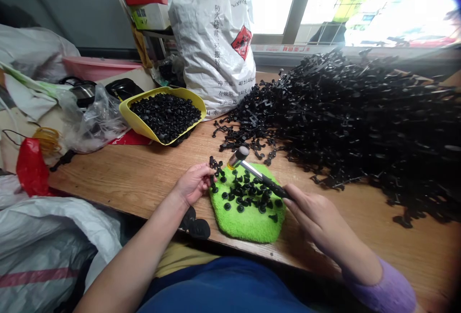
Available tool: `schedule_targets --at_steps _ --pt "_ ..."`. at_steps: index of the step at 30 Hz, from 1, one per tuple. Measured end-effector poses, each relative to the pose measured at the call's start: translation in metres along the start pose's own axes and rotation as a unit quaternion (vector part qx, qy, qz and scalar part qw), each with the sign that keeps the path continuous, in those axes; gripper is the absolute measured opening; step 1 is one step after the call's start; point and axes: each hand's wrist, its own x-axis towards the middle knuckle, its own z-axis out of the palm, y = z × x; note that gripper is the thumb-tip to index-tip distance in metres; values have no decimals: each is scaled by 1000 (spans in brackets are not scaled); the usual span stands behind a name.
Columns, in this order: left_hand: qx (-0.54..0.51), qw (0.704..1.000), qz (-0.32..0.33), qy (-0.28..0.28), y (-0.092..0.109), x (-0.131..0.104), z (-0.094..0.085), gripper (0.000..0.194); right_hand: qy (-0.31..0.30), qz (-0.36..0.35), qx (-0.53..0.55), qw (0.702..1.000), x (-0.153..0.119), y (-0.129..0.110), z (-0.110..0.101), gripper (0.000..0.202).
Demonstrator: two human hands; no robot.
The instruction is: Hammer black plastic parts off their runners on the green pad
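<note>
My left hand (196, 183) pinches a cluster of small black moulded parts (215, 165) at the left edge of a green cloth pad (239, 229). In my right hand (312, 210) is the black grip of a small hammer (260, 174). Its round head, with a grey face and a yellow end, is raised over the back of the pad, close to the cluster. Loose black mushroom-shaped pieces (250, 192) lie scattered across the pad between my hands. Fine detail of the cluster is partly hidden by my fingers.
A big heap of black moulded sprues (345, 116) covers the right of the wooden table (122, 178). Behind are a yellow scoop (158, 138) full of small black pieces and a tall white sack (212, 30). Plastic bags (103, 123) lie at left.
</note>
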Motion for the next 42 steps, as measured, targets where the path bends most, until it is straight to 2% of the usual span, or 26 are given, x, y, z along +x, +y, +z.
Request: schedule_targets --at_steps 4,9,16,22,27,32,35,39,42 --pt "19 1000 7 -22 -1 1 0 16 -6 13 -6 1000 -5 5 5 20" --pt "39 999 14 -17 -1 -1 4 17 -17 15 -6 1000 -6 7 7 20" --pt "87 995 51 -3 0 -4 8 17 35 -14 7 999 2 -4 4 20" --pt "109 993 44 7 4 -4 8 16 -19 -11 -93 995 9 -4 11 20" --pt "117 993 34 0 5 -3 7 14 32 -17 -11 999 10 -7 -2 21" --pt "85 996 39 -6 4 -3 8 15 10 3 -3 1000 7 -6 -5 22" --pt "55 997 44 -14 2 -3 8 20 4 15 39 999 2 -3 -1 21" --pt "-1 999 54 -8 1 -3 8 22 18 46 118 992 -8 -3 1 19" --pt "-1 998 60 3 0 -1 8 18 31 66 148 986 -12 -5 1 17"
